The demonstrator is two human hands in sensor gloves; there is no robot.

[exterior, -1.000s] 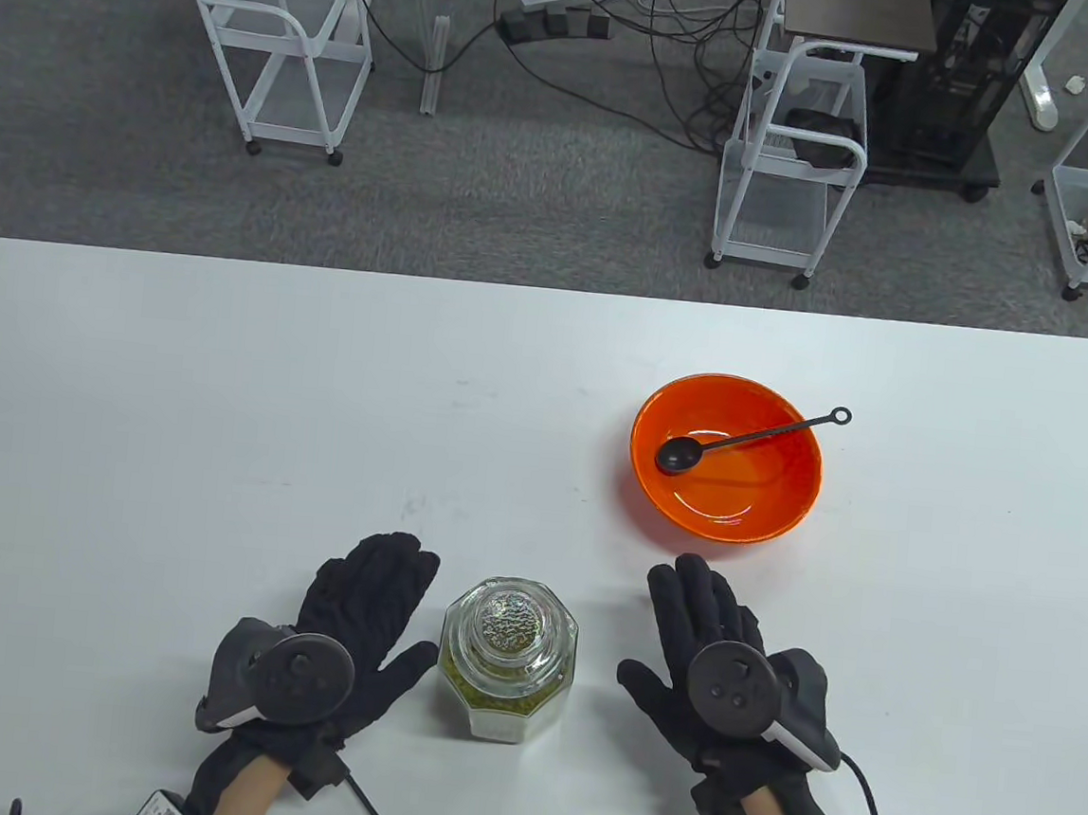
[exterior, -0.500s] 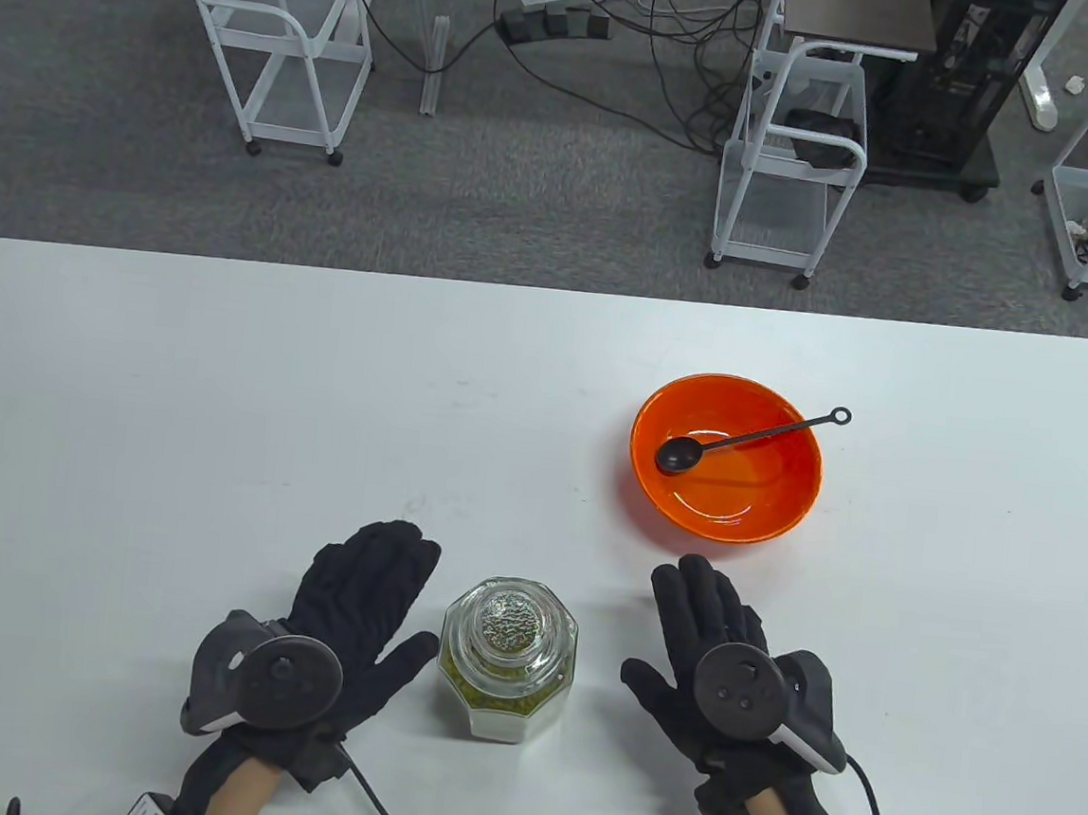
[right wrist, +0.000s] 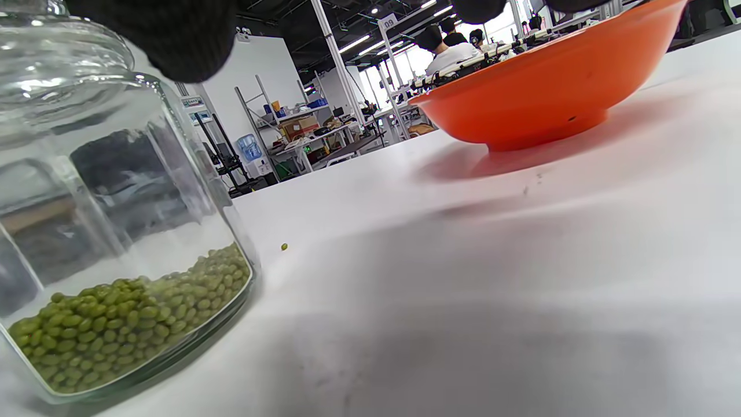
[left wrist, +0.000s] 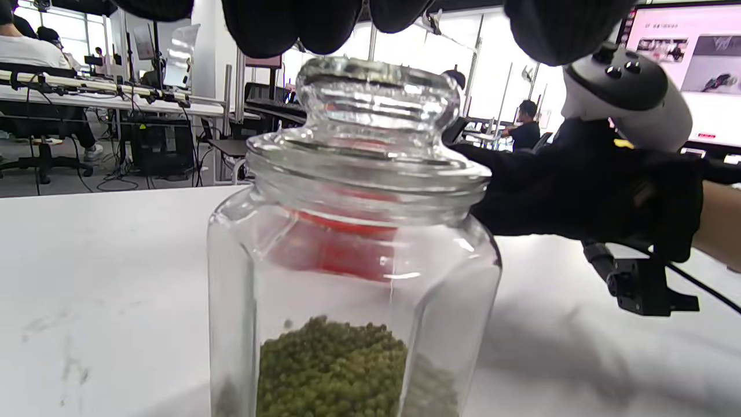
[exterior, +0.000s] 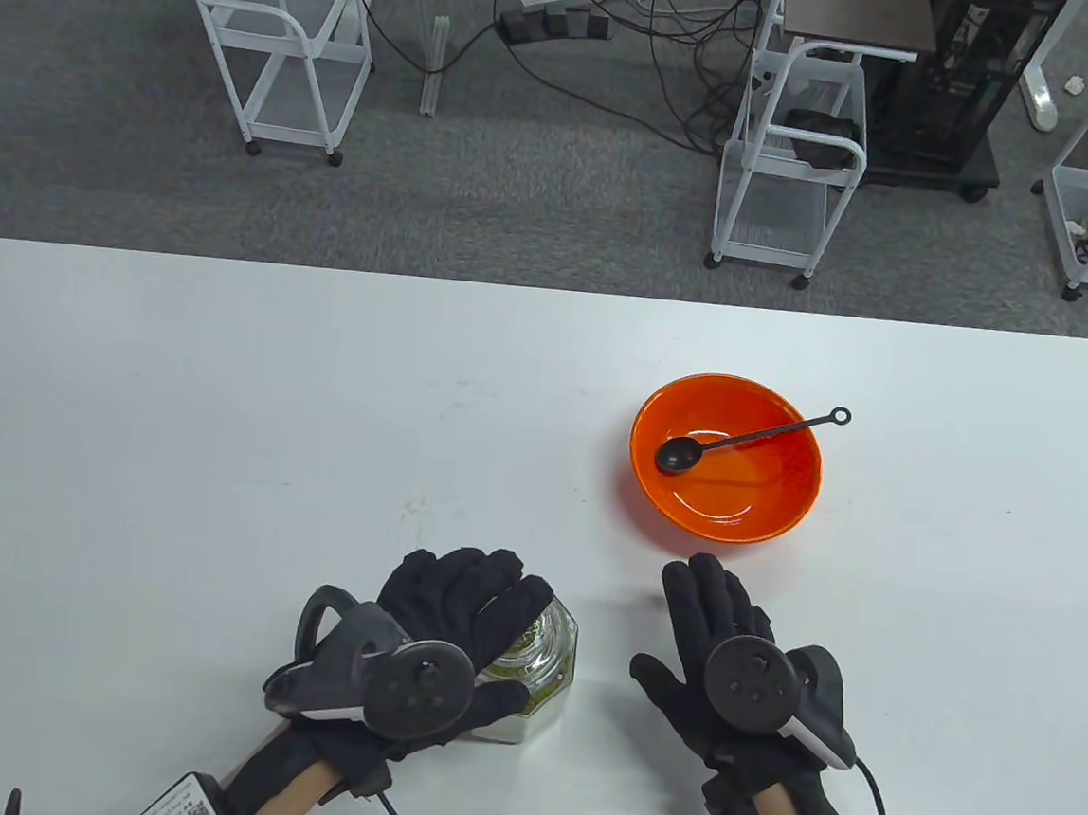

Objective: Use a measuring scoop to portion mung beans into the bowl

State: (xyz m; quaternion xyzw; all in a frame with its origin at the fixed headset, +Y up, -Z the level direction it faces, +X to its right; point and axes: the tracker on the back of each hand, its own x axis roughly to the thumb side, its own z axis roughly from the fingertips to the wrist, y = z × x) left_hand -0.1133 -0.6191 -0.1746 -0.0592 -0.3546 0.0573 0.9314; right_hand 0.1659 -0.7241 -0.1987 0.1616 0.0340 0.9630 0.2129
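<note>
A glass jar (exterior: 549, 653) of green mung beans (left wrist: 330, 370) stands near the table's front edge, its glass lid (left wrist: 376, 98) on. My left hand (exterior: 465, 600) reaches over the jar from the left. Its fingertips (left wrist: 260, 23) hang just above the lid with a gap showing, gripping nothing. My right hand (exterior: 712, 612) lies flat and open on the table to the right of the jar. Further back on the right sits the orange bowl (exterior: 763, 517). The black measuring scoop (exterior: 682, 456) lies in it, its handle over the far right rim.
One stray bean (right wrist: 284, 247) lies on the white table (exterior: 220, 417) between jar and bowl. Beyond the far edge stand white wire carts (exterior: 281, 42) and floor cables.
My left hand has swung right from beside the jar to over its lid, covering most of the jar from above. The right hand has barely shifted. Bowl and scoop are unmoved.
</note>
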